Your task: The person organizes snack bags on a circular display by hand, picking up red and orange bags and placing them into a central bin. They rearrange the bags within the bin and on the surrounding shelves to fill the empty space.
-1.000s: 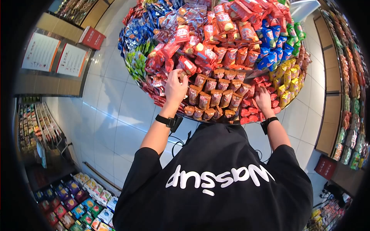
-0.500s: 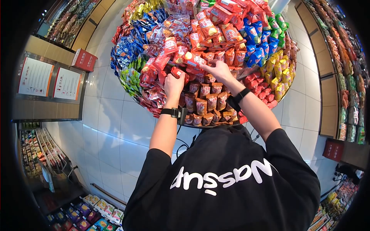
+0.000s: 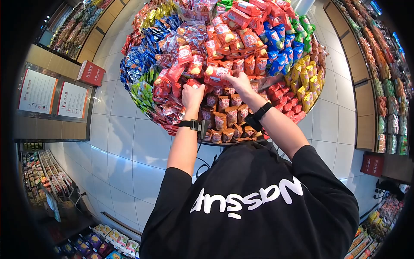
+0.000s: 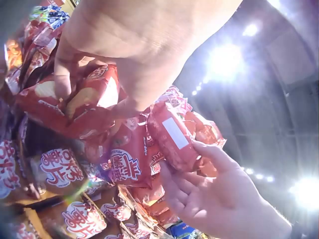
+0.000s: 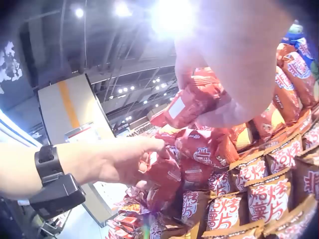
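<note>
My left hand [image 3: 192,97] grips a small red snack bag [image 4: 94,102] at the front left of a heaped round display. In the left wrist view its fingers and thumb press into the wrapper from both sides. Just to the right, my right hand [image 3: 241,84] holds another red snack bag [image 3: 215,75], which shows a white label [image 5: 176,107] in the right wrist view. More red bags [image 4: 127,159] lie between and under the hands. Rows of brown snack bags [image 3: 231,114] stand upright right below them.
Blue bags [image 3: 148,56] and green bags [image 3: 144,93] fill the display's left side. Yellow bags [image 3: 306,80] and small red packs [image 3: 284,97] lie to the right. Stocked shelves [image 3: 371,64] run along the right wall. A counter with two signs [image 3: 38,91] stands at left.
My right hand has left the small red packs at the right and come across to the middle, where it now holds a red bag. My left hand has closed round a red bag.
</note>
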Action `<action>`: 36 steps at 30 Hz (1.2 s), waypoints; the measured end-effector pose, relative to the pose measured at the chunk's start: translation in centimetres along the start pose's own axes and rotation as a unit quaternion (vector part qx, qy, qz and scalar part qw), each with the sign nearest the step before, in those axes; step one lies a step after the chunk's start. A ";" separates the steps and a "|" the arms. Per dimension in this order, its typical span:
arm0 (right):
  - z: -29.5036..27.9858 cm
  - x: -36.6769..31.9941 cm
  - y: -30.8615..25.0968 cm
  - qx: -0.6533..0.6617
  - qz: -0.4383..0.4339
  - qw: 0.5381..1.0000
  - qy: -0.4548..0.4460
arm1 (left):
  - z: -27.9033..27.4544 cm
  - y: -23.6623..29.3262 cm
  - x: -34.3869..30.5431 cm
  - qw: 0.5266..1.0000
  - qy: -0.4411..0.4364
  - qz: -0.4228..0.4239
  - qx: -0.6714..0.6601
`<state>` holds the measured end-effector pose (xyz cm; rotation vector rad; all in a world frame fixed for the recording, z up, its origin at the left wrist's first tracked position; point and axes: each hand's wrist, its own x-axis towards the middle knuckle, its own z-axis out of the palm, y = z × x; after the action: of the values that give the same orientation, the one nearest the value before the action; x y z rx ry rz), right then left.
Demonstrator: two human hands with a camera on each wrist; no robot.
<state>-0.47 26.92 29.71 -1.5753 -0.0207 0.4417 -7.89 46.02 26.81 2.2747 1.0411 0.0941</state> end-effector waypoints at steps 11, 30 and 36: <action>-19.5 -8.7 0.6 0.318 0.017 0.938 -0.135 | -2.0 -2.1 -8.2 0.961 -0.028 0.101 -0.257; -41.7 -9.0 10.1 0.235 0.185 0.953 -0.052 | 29.4 16.4 -18.2 0.941 -0.297 0.146 0.070; -47.2 -11.0 11.4 0.227 0.219 0.949 -0.020 | 33.7 16.2 -13.6 0.953 -0.301 0.012 -0.027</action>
<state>0.10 -22.08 21.09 -1.1069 0.3832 0.7670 3.90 11.23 11.53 2.0586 0.6728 -0.5241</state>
